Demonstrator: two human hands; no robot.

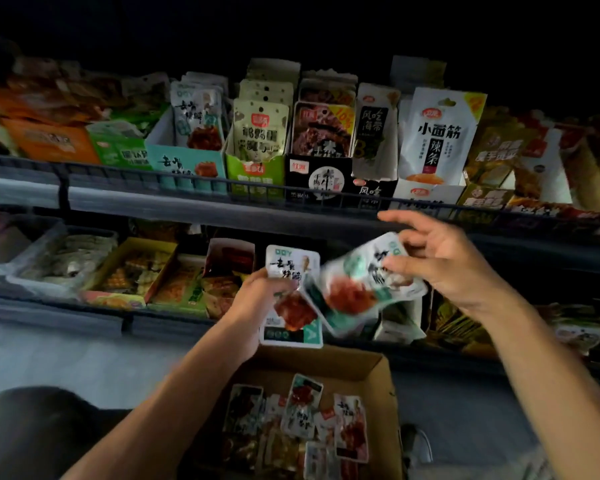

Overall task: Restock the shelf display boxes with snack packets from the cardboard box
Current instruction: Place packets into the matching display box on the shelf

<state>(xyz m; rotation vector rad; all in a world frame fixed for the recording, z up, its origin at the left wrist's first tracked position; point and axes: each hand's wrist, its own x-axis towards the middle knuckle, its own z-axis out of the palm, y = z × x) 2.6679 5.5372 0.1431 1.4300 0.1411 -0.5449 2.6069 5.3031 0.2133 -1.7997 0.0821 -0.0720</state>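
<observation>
Holding an upright snack packet (pixel 291 296) by its left edge, the left hand (pixel 257 299) grips it above the cardboard box (pixel 378 372). Just right of that grip, the right hand (pixel 440 268) pinches a second, tilted packet (pixel 357 289) with thumb and lower fingers, the other fingers spread; this packet is blurred and overlaps the first. More packets lie loose in the box below both hands. Up and left of the hands, on the upper shelf (pixel 187 206), a teal display box (pixel 184 161) holds matching packets.
</observation>
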